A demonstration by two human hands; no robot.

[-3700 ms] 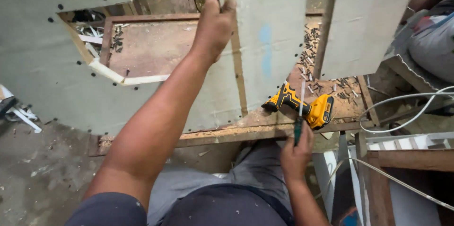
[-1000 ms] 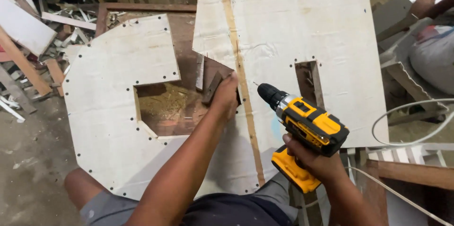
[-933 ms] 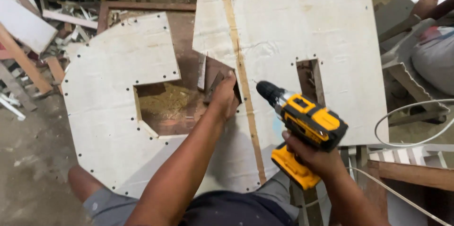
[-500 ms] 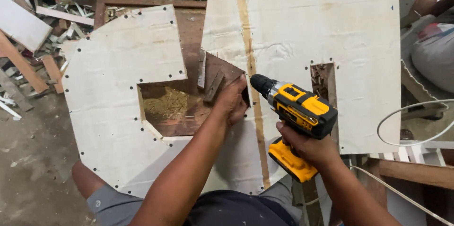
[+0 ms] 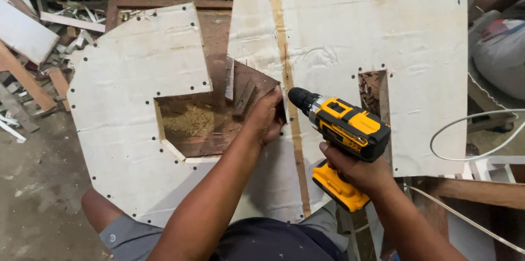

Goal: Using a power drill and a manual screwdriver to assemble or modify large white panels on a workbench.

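My right hand (image 5: 355, 171) is wrapped tight around the grip of the yellow and black drill (image 5: 342, 141), fingers curled shut on the handle. The drill's long axis runs from lower right up to upper left, its black nose pointing at the edge of the cut-out in the white board (image 5: 350, 37). My left hand (image 5: 265, 116) lies just left of that nose, close beside it, fingers bent over the board's edge where the brown wood (image 5: 249, 83) shows through the opening. I cannot tell whether those fingers pinch a screw or only press the edge down; the fingertips are hidden. The left hand is the nearer one to the spot the nose aims at; the drill stands a little apart from it, to the right, along the pale strip (image 5: 287, 97) that runs up the board.

Sawdust (image 5: 188, 121) sits in the opening to the left of my hand. A white cable (image 5: 470, 135) loops at the right, well apart.

Against half a second ago, the drill nose sits nearer my left hand, and the board fills more of my view. A few seconds back the board stood raised, my left hand high on it, and the drill lay on the bench.
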